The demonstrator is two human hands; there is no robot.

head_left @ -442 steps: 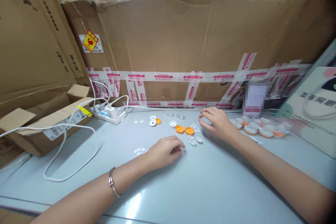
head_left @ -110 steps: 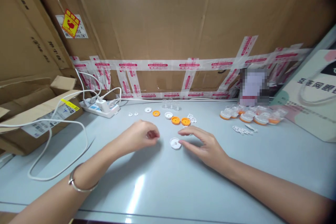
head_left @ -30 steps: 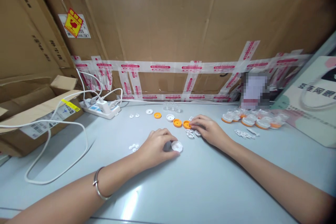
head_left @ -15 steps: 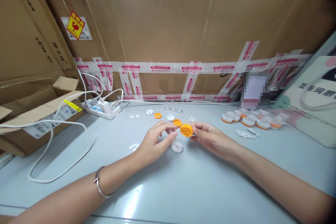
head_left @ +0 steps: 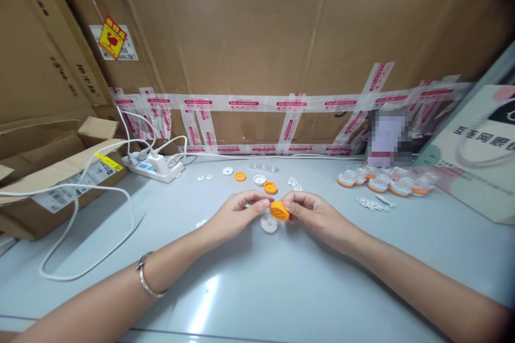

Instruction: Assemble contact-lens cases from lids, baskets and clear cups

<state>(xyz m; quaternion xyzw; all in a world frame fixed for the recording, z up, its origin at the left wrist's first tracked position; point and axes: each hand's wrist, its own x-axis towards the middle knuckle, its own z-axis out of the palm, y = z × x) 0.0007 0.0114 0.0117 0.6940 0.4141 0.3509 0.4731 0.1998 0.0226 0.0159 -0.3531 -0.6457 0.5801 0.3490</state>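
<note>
A round orange plastic part [head_left: 279, 211] with raised shapes on its face is tilted between my two hands, above the table. My right hand [head_left: 309, 214] grips its right edge between thumb and fingers. The thumb and fingertips of my left hand [head_left: 237, 214] close at its left edge. Below it lies a clear round disc [head_left: 269, 224]. Just behind my fingers sits a shallow orange cap [head_left: 270, 187], with a white ring-shaped cap [head_left: 259, 180] beyond it. Small white cut-out pieces [head_left: 295, 184] lie behind my right hand.
An orange ring [head_left: 240, 177], a white ring [head_left: 227, 171] and small white pegs [head_left: 205, 177] lie farther back. Several clear-domed orange-based pieces [head_left: 379, 182] cluster at right, near white perforated pieces [head_left: 369, 204]. A power strip [head_left: 156, 169], looping cable [head_left: 132, 214] and open carton [head_left: 60, 182] occupy the left.
The orange part has moved slightly left and toward me, tilting in my right hand. My left fingers have left the shallow orange cap and closed in at the held part's left edge.
</note>
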